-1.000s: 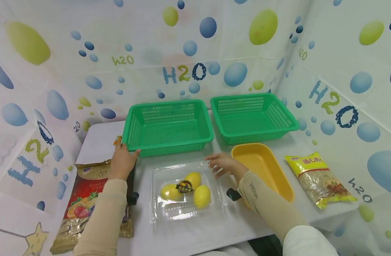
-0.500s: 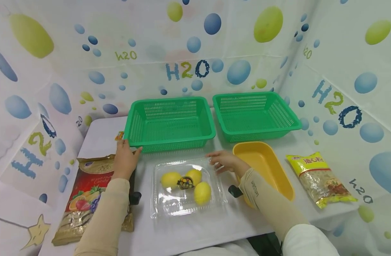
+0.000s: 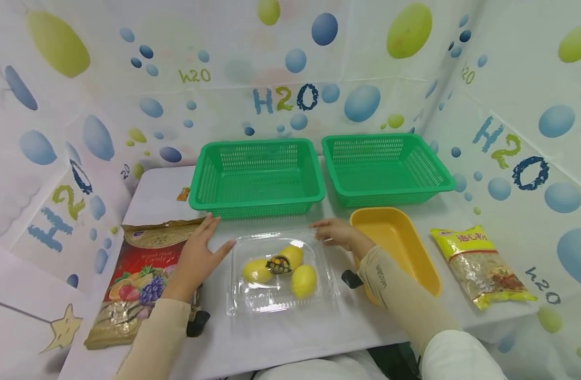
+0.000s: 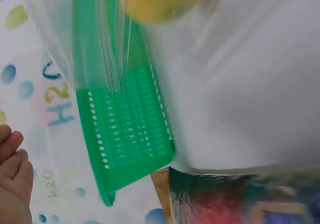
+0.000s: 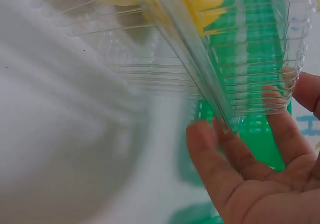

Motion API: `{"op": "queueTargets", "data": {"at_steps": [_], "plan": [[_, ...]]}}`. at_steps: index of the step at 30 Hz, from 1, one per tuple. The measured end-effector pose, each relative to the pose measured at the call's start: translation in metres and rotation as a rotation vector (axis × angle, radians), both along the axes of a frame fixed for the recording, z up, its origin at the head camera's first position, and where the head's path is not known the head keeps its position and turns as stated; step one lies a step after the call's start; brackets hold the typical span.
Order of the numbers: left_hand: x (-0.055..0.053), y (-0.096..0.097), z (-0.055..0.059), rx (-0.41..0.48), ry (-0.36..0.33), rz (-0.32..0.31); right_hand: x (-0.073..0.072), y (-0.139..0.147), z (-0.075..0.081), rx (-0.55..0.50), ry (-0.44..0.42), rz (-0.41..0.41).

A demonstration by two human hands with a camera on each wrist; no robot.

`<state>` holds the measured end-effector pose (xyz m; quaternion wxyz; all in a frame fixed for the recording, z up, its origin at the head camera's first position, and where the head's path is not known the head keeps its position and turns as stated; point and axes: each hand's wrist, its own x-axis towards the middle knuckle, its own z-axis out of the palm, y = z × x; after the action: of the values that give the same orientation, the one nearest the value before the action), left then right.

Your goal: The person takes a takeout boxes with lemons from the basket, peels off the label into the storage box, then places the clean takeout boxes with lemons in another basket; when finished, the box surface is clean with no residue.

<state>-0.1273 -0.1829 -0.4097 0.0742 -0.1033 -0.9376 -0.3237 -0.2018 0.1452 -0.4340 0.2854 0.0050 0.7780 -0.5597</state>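
A clear plastic clamshell box (image 3: 281, 301) lies on the table in the middle of the head view, with lemons (image 3: 304, 281) and a dark label (image 3: 278, 265) inside. My left hand (image 3: 195, 264) is spread beside its left edge, fingers extended and holding nothing. Only part of that left hand (image 4: 12, 176) shows at the edge of the left wrist view. At the box's far right corner is my right hand (image 3: 340, 235). The right wrist view has its fingers (image 5: 242, 156) loosely bent and spread around that corner, apparently touching it.
Two green baskets (image 3: 257, 205) (image 3: 390, 196) stand along the back. A yellow tray (image 3: 425, 264) sits right of the box. A red and gold candy bag (image 3: 143, 264) lies at left, a yellow-topped bag (image 3: 480, 264) at right. A small orange packet (image 3: 183, 194) is near the left basket.
My left hand has left the left basket's front corner and come toward me and right, to the clear box's left side. The right hand stays by the box's corner. The view has shifted slightly.
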Motion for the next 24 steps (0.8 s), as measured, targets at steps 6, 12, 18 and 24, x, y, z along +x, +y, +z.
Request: {"op": "queueTargets", "data": {"at_steps": [6,12,18,24], "plan": [[0.038,0.007,-0.006,0.007,-0.017,-0.074,-0.002,-0.002,0.01,0.013,0.087,0.052],[0.057,0.013,-0.02,0.018,-0.038,-0.117,-0.007,-0.001,0.024,0.114,0.157,0.044],[0.066,0.017,-0.033,0.011,-0.072,-0.101,-0.005,-0.011,0.043,0.305,0.255,0.137],[0.07,0.018,-0.04,0.007,-0.068,-0.081,0.007,-0.033,0.063,0.347,0.311,0.316]]}}
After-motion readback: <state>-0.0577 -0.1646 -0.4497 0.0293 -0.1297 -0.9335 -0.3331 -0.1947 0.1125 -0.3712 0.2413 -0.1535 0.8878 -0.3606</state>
